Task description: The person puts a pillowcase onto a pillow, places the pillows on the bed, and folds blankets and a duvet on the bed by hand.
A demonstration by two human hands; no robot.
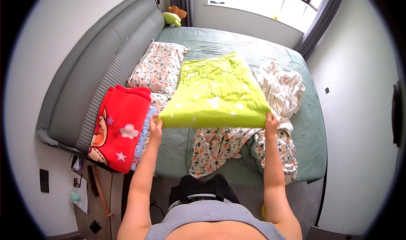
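A yellow-green cloth (218, 89) with small pale marks is stretched out between my hands, above the bed. My left hand (155, 128) is closed on its near left corner. The near right corner is pinched in my right hand (271, 122). The cloth's far end lies on the green bed sheet (211, 39). Beneath and beyond its near edge is a crumpled quilt (220, 149), white with an orange fruit print. A folded red blanket (122, 130) rests left of my left hand, near a pillow (158, 66) with the same kind of print.
A grey padded headboard (91, 66) runs along the left. Plush toys (172, 17) sit at the far left corner. A bedside cabinet (103, 189) holds a wooden-handled brush (98, 187). A window and dark curtains (323, 17) are at the back.
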